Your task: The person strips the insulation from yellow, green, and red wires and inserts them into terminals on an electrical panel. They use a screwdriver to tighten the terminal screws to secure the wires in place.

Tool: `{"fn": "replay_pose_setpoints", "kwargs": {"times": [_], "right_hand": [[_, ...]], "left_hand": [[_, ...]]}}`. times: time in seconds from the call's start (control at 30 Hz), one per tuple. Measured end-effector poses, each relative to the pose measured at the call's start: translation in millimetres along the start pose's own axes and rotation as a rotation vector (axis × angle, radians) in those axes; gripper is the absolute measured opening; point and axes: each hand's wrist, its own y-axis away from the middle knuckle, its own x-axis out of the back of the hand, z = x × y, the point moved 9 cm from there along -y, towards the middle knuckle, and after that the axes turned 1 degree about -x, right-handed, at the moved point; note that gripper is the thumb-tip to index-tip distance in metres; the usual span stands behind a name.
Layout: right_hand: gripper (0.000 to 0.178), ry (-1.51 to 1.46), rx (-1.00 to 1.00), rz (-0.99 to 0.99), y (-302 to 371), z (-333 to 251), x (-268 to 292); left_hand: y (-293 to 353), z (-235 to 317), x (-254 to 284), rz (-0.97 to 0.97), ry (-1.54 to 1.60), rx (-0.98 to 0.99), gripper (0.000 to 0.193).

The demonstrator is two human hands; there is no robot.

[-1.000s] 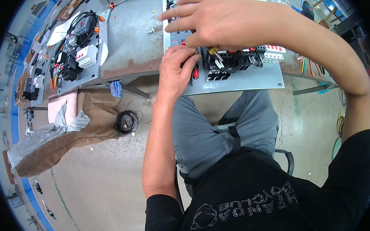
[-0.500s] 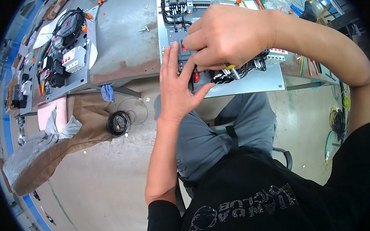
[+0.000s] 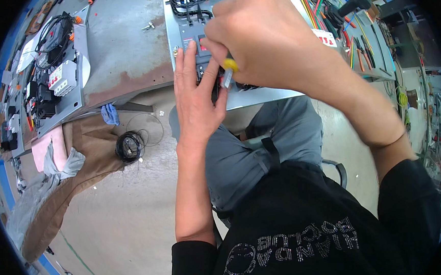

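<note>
Fingers outstretched, my left hand [image 3: 196, 108] lies along a grey moulded-case circuit breaker [image 3: 187, 33] on a pale metal mounting plate [image 3: 263, 96]. Its index finger and thumb are apart beside the breaker's near end. My right hand [image 3: 257, 38] is closed around a tool with a yellow band and a pale grey end [image 3: 227, 78]; the rest of the tool is hidden in the fist. That end points toward me, close to my left thumb. A red part [image 3: 203, 44] shows on the breaker between the hands. My right hand covers much of the plate's wiring.
On the left of the steel workbench [image 3: 123, 57] another plate carries white breakers [image 3: 63, 79] and black parts. A small metal piece [image 3: 148, 26] lies between the plates. Pliers [image 3: 365, 53] and coloured wires are at the right. A black wire coil [image 3: 129, 146] rests on the floor.
The view has shifted, so the bench appears farther left. My right hand has rolled over and brought the tool's pale end closer to my left hand. My left hand stays on the breaker.
</note>
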Motion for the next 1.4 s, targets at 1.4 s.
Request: {"fn": "replay_pose_setpoints", "kwargs": {"times": [1.4], "right_hand": [[0.033,-1.265,-0.861,0.257,176,161,4]], "left_hand": [[-128,-187,33,-0.144,-0.549,0.299,0.025]]}}
